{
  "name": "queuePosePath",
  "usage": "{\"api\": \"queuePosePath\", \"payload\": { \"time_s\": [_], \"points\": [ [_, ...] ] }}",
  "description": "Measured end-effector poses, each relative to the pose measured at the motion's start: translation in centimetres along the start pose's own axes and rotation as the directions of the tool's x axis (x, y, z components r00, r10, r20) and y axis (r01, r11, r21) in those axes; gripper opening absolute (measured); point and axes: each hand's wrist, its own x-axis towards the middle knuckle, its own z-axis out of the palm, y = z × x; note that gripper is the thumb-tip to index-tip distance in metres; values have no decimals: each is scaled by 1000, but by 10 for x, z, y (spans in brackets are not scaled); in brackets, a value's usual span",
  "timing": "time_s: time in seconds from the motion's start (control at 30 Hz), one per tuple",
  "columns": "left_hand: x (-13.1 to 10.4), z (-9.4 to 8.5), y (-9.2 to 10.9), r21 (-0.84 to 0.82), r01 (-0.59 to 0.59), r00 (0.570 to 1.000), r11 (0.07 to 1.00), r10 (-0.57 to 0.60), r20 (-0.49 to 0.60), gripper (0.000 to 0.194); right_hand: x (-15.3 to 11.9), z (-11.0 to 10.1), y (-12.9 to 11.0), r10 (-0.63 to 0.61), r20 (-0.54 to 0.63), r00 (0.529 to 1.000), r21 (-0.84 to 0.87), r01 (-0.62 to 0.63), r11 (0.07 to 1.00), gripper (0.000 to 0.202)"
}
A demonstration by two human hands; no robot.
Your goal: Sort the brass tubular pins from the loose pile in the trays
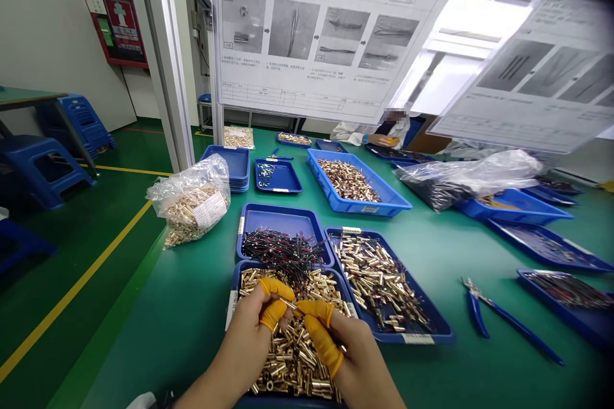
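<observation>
1. 2 hands meet over the nearest blue tray of brass sleeves; the left hand and right hand wear yellow finger cots.
2. Both pinch 1 thin metal pin between their fingertips, just above the sleeves.
3. The pin lies roughly level, its long axis running left-right.
4. The tray's white label is unreadable.
5. Blue-handled pliers lie on the green desk, well right.
</observation>
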Motion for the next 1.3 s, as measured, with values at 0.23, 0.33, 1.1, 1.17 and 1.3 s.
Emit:
{"api": "queuePosePath", "payload": {
  "time_s": [0.23, 0.33, 1.1, 1.17, 1.3],
  "points": [
    [-1, 0, -1, 28, -18, 1000, 999, 18, -20, 15, -1, 2, 6, 14, 31, 999, 26, -15, 1000, 26],
    [-4, 0, -1, 154, -27, 999, 988, 32, -36, 16, -1, 2, 14, 14, 6, 1000, 34, -14, 999, 23],
    [-3, -3, -3, 226, -23, 999, 974, 32, -34, 15, 0, 2, 33, -182, -147, 972, -99, 169, 981, 10],
    [-2, -3, -3, 230, -48, 998, 972, 57, -30, 17, -1, 1, 30, -185, -105, 977, -110, 174, 979, 12],
    [-2, -2, -2, 263, -86, 996, 961, 87, 8, 20, 0, -6, 24, -173, -14, 985, -120, 170, 978, 11]
  ]
}}
